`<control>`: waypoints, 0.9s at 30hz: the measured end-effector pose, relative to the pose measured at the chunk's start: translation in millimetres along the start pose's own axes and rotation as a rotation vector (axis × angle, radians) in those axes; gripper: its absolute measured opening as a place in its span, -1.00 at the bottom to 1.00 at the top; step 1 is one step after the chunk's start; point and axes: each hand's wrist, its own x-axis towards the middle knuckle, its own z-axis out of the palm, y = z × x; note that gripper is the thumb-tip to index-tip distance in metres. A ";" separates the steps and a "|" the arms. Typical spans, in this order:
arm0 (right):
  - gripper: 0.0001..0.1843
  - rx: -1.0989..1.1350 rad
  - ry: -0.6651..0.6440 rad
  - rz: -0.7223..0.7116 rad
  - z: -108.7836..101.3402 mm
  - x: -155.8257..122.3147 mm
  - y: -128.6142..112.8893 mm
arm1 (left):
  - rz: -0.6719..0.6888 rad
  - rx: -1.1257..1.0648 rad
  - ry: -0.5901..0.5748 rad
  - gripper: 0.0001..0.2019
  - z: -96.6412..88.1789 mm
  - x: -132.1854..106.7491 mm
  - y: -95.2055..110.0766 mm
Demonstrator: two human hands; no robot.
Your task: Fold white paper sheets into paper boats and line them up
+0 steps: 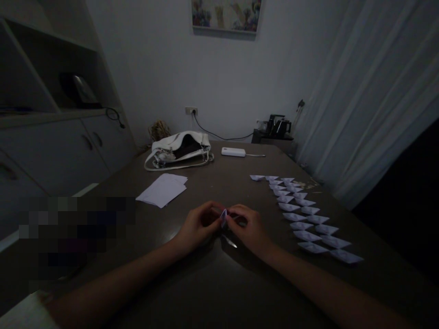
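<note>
Between my hands is a small piece of folded white paper (224, 218), held upright just above the table. My left hand (202, 223) pinches it from the left with thumb and fingers, and my right hand (247, 225) pinches it from the right. Fingers cover much of the paper, so its full shape is hidden. Several white paper boats (297, 225) stand in two slanting rows on the table to the right of my right hand. Beyond my left hand lies a loose stack of white paper sheets (163, 189).
A white handbag (181, 144) rests at the far left of the dark table (219, 292). Right of it lies a white power bank (233, 151) with a short cable. A black kettle (281, 128) stands on a low stand beyond the table, near the white curtain (363, 91).
</note>
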 end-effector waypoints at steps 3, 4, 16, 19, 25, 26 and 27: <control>-0.82 0.008 -0.010 0.030 -0.2 -0.2 -2.4 | -0.005 -0.019 0.005 -0.73 -0.2 0.4 1.0; -0.81 0.016 -0.026 0.045 -0.3 -0.2 -3.3 | -0.009 -0.025 0.009 -0.74 -0.3 0.7 1.3; -0.84 0.104 -0.045 0.052 1.4 -0.2 -1.3 | -0.070 -0.106 0.049 -0.84 -1.5 5.5 4.9; -0.91 0.109 -0.037 0.035 1.2 -0.5 0.3 | -0.102 -0.131 0.066 -0.84 -0.7 5.0 7.1; -0.91 0.113 -0.038 0.019 1.3 -0.7 2.2 | -0.129 -0.181 0.093 -0.83 -0.1 3.3 8.2; -0.90 0.110 -0.037 0.017 1.1 -0.6 2.0 | -0.135 -0.185 0.097 -0.82 0.0 3.2 8.4; -0.89 0.106 -0.035 0.013 0.8 -0.6 1.7 | -0.140 -0.195 0.100 -0.82 0.1 3.2 8.4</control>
